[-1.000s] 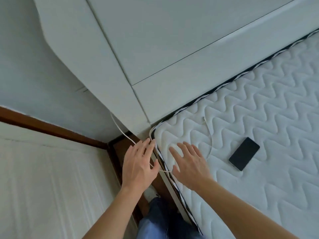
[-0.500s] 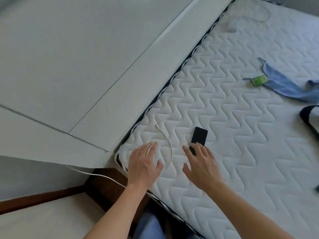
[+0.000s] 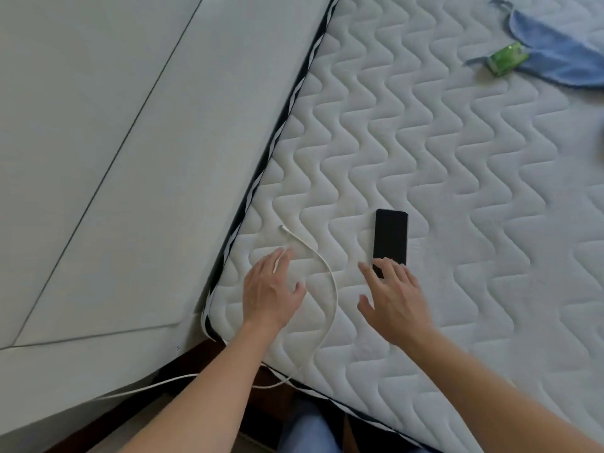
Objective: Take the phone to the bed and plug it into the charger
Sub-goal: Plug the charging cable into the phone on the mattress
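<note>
A black phone (image 3: pixel 390 237) lies screen up on the white quilted mattress (image 3: pixel 457 191) near its corner. A white charger cable (image 3: pixel 330 289) curls across the mattress between my hands, and its plug end (image 3: pixel 283 228) lies free just left of the phone. My left hand (image 3: pixel 271 292) hovers open over the mattress, its fingertips a little below the plug end. Fingers spread, my right hand (image 3: pixel 395 299) reaches over the phone's near end and covers its lower edge. Neither hand holds anything.
A pale headboard panel (image 3: pixel 130 158) runs along the mattress's left side. The cable trails off the corner to the floor at lower left. A blue cloth (image 3: pixel 562 57) and a small green packet (image 3: pixel 506 62) lie at the far right of the bed. My knee in blue jeans (image 3: pixel 310 429) shows below.
The view has swung right and closer over the mattress. Both hands moved from the bed's corner onto the mattress; the right hand reached the phone's near end, the left neared the cable's plug.
</note>
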`<state>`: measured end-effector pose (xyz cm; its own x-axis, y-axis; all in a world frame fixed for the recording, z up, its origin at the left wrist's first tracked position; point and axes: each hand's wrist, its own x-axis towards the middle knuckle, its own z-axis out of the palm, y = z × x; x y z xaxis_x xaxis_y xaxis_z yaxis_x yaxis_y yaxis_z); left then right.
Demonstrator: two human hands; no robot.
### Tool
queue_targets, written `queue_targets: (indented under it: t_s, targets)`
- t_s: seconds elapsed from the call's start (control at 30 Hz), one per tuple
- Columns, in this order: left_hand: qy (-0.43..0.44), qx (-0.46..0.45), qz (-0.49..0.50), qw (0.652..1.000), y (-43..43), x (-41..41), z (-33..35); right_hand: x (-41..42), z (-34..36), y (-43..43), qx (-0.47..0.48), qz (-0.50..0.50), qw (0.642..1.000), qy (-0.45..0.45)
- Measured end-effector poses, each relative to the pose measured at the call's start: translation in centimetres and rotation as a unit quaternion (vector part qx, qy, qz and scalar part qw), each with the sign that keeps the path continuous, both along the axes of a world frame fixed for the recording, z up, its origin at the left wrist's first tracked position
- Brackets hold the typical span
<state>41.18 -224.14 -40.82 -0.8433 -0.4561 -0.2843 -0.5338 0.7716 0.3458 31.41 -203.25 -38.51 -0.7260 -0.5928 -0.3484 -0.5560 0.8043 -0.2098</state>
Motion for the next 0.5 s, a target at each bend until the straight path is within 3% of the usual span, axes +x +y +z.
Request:
queue_targets:
  t_s: [0.17,0.5]
  targets:
    - [-0.096,-0.009,-0.019,0.995,-2.9,-0.2,-6.7,-0.5,-6.4,-4.8,-0.033,0.036,0.999,0.007]
    - [-0.133,-0.019,-0.039,0.990,-3.6,0.4,-11.5,-3.0,-13.0,-15.4,-0.127,0.021,0.991,0.037]
